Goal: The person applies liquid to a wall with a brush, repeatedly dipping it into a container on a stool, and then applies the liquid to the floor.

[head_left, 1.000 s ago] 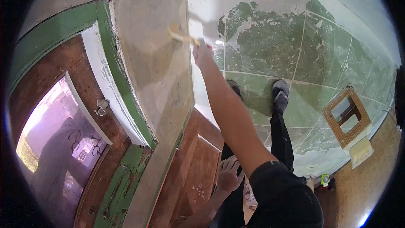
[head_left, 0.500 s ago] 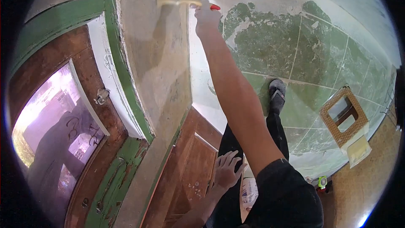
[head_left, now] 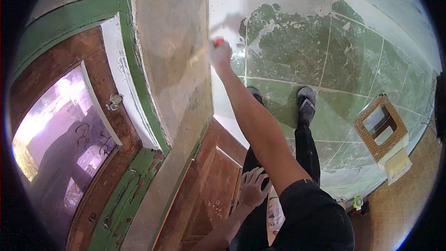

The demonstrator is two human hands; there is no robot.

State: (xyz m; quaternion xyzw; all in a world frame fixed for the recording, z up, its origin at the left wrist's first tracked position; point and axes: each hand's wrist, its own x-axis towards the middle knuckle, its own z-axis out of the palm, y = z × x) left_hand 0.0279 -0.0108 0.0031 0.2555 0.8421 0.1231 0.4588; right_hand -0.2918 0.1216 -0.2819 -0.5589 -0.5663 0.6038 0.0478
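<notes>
My right hand (head_left: pixel 220 55) is stretched out ahead, closed around a paintbrush (head_left: pixel 199 57) with a red handle end. The pale brush is smeared by motion and overlaps the grey-beige bare wall (head_left: pixel 174 65), beside the corner with a white strip. A whitish coating covers that hand. Lower down, my left hand (head_left: pixel 253 187) hangs by my black trousers with its fingers loosely spread and nothing in it.
Left of the wall is a brown wooden window (head_left: pixel 118 128) with a green frame (head_left: pixel 127 42). A brown wooden door (head_left: pixel 209 190) lies below. Green, white-smeared tiles (head_left: pixel 288 42) stretch ahead, with my sandalled feet on them. A woven-patterned frame (head_left: pixel 381 125) stands at right.
My right hand has drawn back and down along the wall corner with the paintbrush, which now points lower left. My left hand has shifted slightly right, its fingers more bent. Another foot shows.
</notes>
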